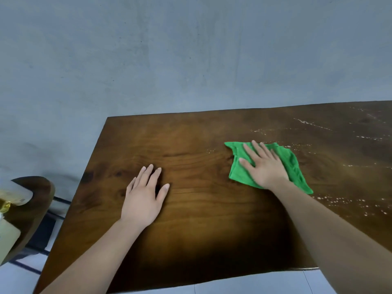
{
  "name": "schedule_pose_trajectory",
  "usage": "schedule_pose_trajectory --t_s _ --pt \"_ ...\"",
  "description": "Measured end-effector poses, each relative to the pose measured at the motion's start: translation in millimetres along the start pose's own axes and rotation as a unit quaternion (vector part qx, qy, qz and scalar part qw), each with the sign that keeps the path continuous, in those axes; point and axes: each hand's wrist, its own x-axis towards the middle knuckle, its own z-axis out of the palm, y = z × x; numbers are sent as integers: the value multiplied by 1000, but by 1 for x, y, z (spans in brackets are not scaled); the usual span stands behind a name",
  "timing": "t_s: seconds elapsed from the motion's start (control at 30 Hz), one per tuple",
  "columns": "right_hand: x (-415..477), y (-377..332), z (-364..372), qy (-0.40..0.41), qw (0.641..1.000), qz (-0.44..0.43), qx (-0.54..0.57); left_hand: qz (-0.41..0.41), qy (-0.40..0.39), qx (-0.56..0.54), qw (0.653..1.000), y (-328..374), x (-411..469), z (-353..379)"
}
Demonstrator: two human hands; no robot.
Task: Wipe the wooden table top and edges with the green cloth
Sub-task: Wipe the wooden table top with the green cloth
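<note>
The dark wooden table (pixel 201 230) fills the lower middle and right of the head view. A crumpled green cloth (pixel 290 164) lies on it right of centre. My right hand (pixel 263 166) presses flat on the cloth with straight, spread fingers. My left hand (pixel 144 198) rests flat on the bare wood to the left, fingers straight, well apart from the cloth. White specks and streaks (pixel 314 124) mark the table's right part, beyond and beside the cloth.
The table's far edge meets a grey wall (pixel 169 60). A small round wooden stool (pixel 34 209) with pale objects on it stands off the table's left edge, over a dark metal frame. Light floor tiles (pixel 254 283) show at the near edge.
</note>
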Motion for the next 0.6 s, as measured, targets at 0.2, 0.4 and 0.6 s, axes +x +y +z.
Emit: schedule_pose_trajectory --t_s 0.2,0.4,0.6 --pt "54 5 -5 18 991 128 18 -10 5 1 1000 38 42 8" --pt "66 -122 8 -11 998 -54 3 -36 24 18 999 40 76 11" --pt "75 -163 20 -38 979 -199 -14 -47 33 25 998 38 87 22"
